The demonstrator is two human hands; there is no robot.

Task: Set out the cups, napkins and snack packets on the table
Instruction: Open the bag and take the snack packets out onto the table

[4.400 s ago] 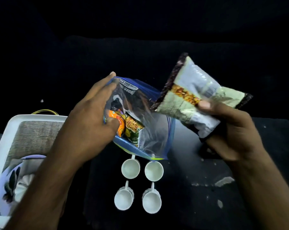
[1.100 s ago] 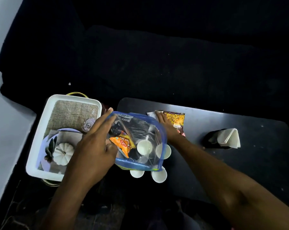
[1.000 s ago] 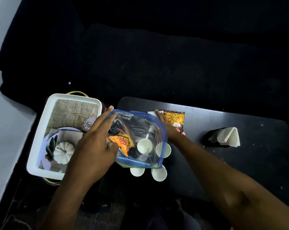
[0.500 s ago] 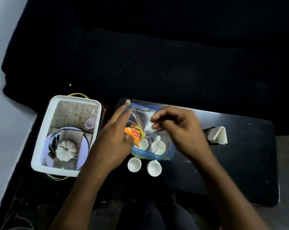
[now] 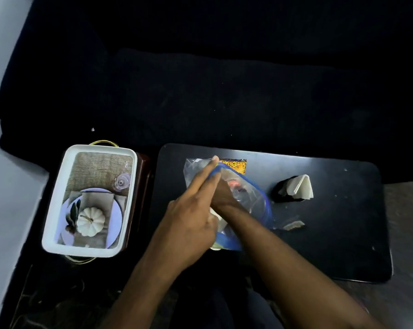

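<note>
My left hand grips the mouth of a clear plastic bag with a blue edge, held over the black table. My right hand is pushed inside the bag, and its fingers are hidden. An orange packet shows through the plastic. One snack packet lies on the table just beyond the bag. White napkins stand in a black holder to the right. Of the white cups, only a sliver shows under my left hand.
A white tray showing a pumpkin, a plate and a glass sits left of the table. A dark sofa fills the space behind. Small scraps lie on the table right of the bag.
My right hand, which had laid the snack packet on the table's far side, has come back and gone into the bag. The bag now covers the cups.
</note>
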